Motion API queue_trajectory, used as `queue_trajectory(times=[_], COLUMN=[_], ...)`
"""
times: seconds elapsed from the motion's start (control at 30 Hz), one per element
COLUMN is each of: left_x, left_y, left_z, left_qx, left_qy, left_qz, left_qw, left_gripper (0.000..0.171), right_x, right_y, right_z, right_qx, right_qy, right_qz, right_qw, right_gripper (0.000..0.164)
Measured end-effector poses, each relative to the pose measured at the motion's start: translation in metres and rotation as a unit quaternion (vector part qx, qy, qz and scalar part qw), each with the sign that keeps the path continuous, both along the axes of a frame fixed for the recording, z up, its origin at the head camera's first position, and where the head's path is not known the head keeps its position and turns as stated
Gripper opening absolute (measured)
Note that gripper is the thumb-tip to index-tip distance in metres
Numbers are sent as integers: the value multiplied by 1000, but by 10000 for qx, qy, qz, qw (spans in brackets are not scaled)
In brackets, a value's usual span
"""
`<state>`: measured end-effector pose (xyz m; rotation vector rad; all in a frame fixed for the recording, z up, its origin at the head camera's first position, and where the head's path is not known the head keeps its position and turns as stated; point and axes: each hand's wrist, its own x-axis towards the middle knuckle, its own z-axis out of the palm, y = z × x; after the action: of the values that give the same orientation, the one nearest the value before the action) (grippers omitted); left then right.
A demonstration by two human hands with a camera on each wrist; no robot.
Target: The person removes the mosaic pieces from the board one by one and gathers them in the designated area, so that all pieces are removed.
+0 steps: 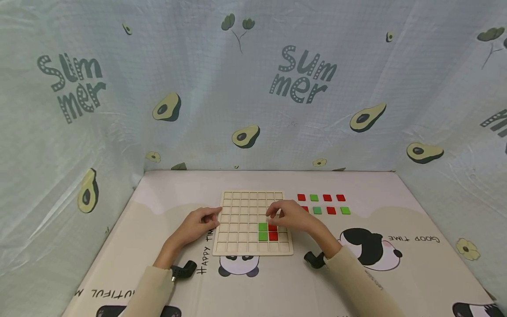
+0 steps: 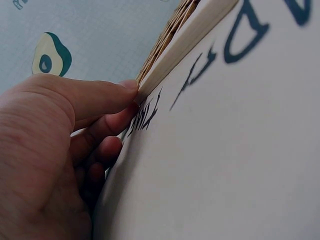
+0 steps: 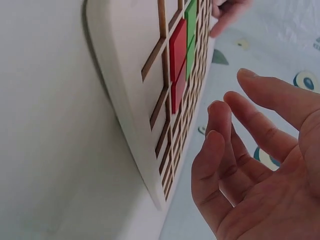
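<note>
A pale wooden grid board lies flat on the table. My left hand holds its left edge; in the left wrist view the thumb and a fingertip of that hand meet at the board's rim. Two green tiles and two red tiles sit side by side in cells near the lower right of the board. Above the red pair hovers my right hand, fingers loosely bent. The right wrist view shows nothing between the fingers of this hand.
Right of the board lie several loose red and green tiles in two rows, among them a red tile and a green tile. My right forearm partly covers that side. A patterned sheet hangs behind the printed tabletop.
</note>
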<state>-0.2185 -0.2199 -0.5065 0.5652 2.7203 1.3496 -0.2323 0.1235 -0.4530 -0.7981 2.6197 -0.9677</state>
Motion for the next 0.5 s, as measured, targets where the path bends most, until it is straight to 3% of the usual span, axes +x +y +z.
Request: queue_trajectory(times=[0.5], left_x=[0], left_y=[0], left_z=[2], left_qx=[28], left_qy=[-13], left_qz=[-54], left_qw=[10000], left_gripper=[49], right_x=[-6], right_y=[-17], right_z=[-8], right_qx=[367], right_qy=[108], right_qz=[140], right_qw=[9992], right_gripper=[13])
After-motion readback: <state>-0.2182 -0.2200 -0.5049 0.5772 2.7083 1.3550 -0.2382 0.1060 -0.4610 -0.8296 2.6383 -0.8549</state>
